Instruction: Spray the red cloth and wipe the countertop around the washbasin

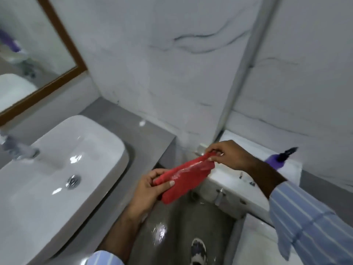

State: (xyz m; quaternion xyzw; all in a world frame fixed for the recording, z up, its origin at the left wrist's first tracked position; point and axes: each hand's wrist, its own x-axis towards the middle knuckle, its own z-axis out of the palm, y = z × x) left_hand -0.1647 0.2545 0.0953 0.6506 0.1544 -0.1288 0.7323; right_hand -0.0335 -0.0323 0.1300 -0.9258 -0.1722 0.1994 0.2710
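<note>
A red cloth (pixel 183 178) is stretched between both hands in mid-air, to the right of the countertop. My left hand (pixel 150 186) grips its lower end, thumb on top. My right hand (pixel 227 155) pinches its upper end with the fingertips. A shiny clear film lies along the cloth. The white washbasin (pixel 57 169) sits on the grey countertop (pixel 141 138) at the left. A purple spray bottle (pixel 277 159) with a black nozzle stands on the white toilet cistern (pixel 238 186) behind my right forearm.
A wood-framed mirror (pixel 38 54) hangs above the basin, whose chrome tap (pixel 17 148) is at the left edge. Marble-look walls (pixel 172 54) close in behind. Below lies wet grey floor (pixel 181 226), with my shoe (pixel 198 251) on it.
</note>
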